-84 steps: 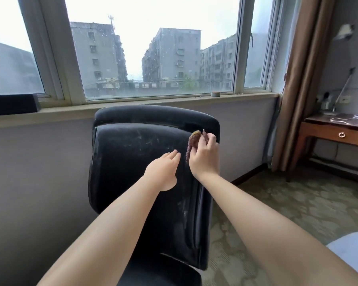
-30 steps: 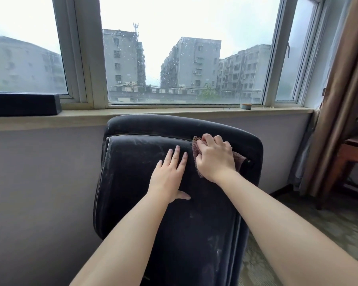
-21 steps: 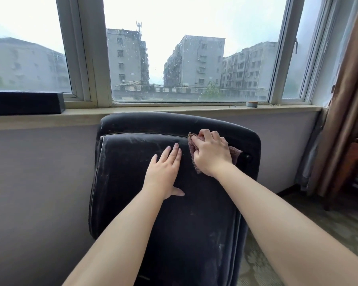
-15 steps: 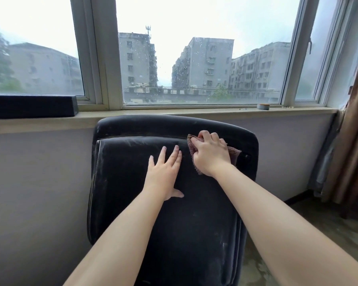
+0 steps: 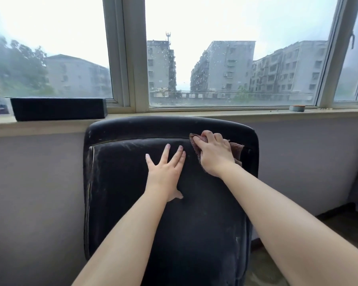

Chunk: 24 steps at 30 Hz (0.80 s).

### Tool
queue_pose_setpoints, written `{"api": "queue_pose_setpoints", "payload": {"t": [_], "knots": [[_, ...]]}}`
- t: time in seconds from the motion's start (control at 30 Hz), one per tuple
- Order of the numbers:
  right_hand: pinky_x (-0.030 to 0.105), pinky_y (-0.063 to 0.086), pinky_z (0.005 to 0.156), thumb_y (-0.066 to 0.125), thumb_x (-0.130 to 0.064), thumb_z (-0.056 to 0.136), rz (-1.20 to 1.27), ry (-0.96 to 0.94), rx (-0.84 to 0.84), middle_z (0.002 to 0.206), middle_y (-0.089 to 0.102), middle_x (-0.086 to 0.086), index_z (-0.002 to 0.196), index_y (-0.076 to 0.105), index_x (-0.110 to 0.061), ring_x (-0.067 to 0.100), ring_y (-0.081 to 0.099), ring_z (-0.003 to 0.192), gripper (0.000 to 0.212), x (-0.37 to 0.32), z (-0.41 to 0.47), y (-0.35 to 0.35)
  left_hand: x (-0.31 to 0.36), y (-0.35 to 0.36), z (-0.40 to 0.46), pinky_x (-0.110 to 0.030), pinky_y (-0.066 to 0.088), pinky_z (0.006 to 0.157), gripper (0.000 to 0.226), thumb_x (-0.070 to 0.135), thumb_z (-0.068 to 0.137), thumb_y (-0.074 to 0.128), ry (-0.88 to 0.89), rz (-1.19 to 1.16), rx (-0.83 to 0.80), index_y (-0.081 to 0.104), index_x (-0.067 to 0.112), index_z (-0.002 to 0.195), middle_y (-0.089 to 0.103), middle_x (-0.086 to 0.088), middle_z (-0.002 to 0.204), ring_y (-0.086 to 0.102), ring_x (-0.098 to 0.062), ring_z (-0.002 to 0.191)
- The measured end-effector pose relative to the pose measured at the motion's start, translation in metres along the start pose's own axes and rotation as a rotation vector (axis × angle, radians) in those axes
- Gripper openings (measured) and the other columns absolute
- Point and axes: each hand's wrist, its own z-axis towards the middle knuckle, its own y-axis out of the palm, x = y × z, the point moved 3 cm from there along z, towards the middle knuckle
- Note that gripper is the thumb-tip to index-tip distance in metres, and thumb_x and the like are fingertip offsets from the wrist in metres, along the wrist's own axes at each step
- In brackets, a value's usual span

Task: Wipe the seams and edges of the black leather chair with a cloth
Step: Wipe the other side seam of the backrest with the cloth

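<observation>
The black leather chair (image 5: pixel 170 203) stands with its backrest toward me, below the window sill (image 5: pixel 256 114). My left hand (image 5: pixel 166 172) lies flat on the upper backrest, fingers (image 5: pixel 167 150) straight and spread. My right hand (image 5: pixel 214 154) grips the brown cloth (image 5: pixel 237 148), curled fingers pressing it onto the top seam near the chair's right corner.

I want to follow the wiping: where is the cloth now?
In the head view, the cloth lies under the right hand at the chair's upper right seam, right of the left hand.
</observation>
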Motion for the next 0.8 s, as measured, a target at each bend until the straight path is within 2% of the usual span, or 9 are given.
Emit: {"api": "queue_pose_setpoints", "payload": {"t": [0.57,0.7,0.8], "knots": [[0.041,0.02,0.112,0.039,-0.017,0.094,0.13,-0.096,-0.038,0.152,0.02,0.002,0.148,0.024,-0.03,0.026,0.018,0.138,0.057,-0.105,0.039,0.014,-0.087,0.008,-0.047,-0.072,0.005,0.106,0.117,0.07,0.075,0.06,-0.141,0.083,-0.011,-0.01,0.016,0.152,-0.022,0.005,0.157,-0.019,-0.027,0.144],[0.04,0.022,0.113,0.039,-0.016,0.092,0.187,-0.104,-0.081,0.154,0.016,0.003,0.148,0.024,-0.028,0.026,0.014,0.14,0.06,-0.132,0.038,0.009,-0.107,0.009,-0.071,-0.067,0.002,0.11,0.115,0.071,0.079,0.054,-0.145,0.157,-0.006,-0.013,0.01,0.15,-0.026,-0.001,0.156,-0.023,-0.024,0.144],[0.042,0.025,0.112,0.038,-0.023,0.093,0.29,-0.098,-0.097,0.154,0.018,0.003,0.146,0.03,-0.027,0.026,0.015,0.14,0.054,-0.152,0.037,0.004,-0.126,0.007,-0.095,-0.055,-0.002,0.115,0.114,0.071,0.081,0.05,-0.153,0.216,-0.003,-0.015,0.006,0.149,-0.028,-0.009,0.155,-0.024,-0.022,0.144]]}}
